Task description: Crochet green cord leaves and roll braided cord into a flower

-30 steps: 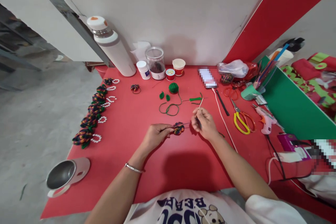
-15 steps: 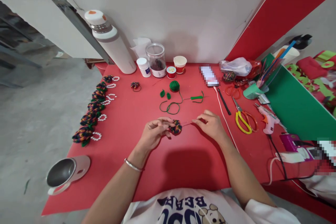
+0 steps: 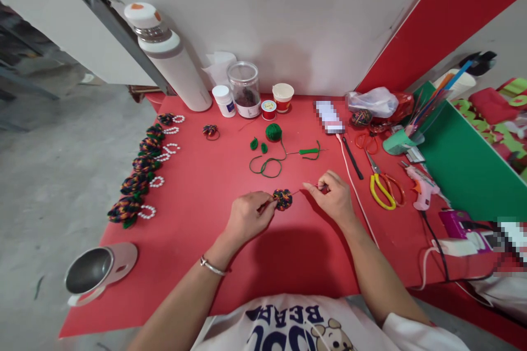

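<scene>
My left hand pinches a small multicoloured yarn flower just above the red table. My right hand is closed in a pinch on a thin red thread that runs from the flower to its fingertips. Beyond the hands lie a green yarn ball with a loose green cord, and two small green leaves.
Several finished yarn flowers with pearl loops line the table's left edge. A steel mug sits front left. A white flask, jars and thread spools stand at the back. Yellow scissors and a glue gun lie right.
My right hand dropped from a raised pinch with a thin stick to a low pinch on the thread near the flower. The left hand kept hold of the flower.
</scene>
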Demonstrator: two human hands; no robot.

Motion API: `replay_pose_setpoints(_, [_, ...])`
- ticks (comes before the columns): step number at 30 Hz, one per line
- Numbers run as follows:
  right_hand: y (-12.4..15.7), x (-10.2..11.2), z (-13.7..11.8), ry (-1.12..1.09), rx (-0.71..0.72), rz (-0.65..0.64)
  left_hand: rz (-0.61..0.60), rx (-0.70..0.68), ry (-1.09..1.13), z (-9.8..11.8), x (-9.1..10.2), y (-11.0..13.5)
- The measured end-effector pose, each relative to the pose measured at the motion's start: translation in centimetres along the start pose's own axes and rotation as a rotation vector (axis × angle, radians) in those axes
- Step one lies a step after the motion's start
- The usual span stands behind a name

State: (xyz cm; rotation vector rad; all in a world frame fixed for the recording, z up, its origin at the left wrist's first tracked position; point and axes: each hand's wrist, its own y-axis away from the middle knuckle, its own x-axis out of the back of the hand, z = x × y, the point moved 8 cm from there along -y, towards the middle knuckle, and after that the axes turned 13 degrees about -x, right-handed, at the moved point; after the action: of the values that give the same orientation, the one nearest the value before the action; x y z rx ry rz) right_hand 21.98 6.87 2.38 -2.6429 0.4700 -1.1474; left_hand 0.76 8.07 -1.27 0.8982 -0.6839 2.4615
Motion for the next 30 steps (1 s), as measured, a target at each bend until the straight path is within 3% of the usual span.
replay_pose_setpoints(5, [0.1, 0.4, -0.3, 0.001, -0.006, 0.050, -0.006, 0.105, 0.142, -0.5, -0.5, 0.2])
replay_pose_setpoints(10, [0.1, 0.8, -0.4, 0.014, -0.004, 0.093, 0.069, 0.156, 0.236, -0.8, -0.5, 0.3])
replay_pose_setpoints(19, [0.2, 0.9, -1.5, -0.109, -0.060, 0.134, 0.161, 0.419, 0.592, -1.7, -1.8, 0.7])
replay_pose_setpoints(21, [0.5, 0.4, -2.0, -0.239, -0.068, 0.046, 0.210, 0.458, 0.639, -2.1, -2.0, 0.8])
replay_pose_setpoints(26, [2.7, -2.8, -5.0, -0.569, -0.024, -0.422, 0.337, 0.516, 0.952, -2.9, -2.4, 0.9])
replay_pose_setpoints(28, [4.2, -4.1, -6.7, -0.530, 0.082, -0.538, 0.382, 0.582, 1.146, -3.1, -2.7, 1.3])
replay_pose_setpoints(30, [5.8, -5.3, -8.1, -0.391, 0.226, -0.573, 0.384, 0.641, 1.317, -3.1, -3.0, 1.6])
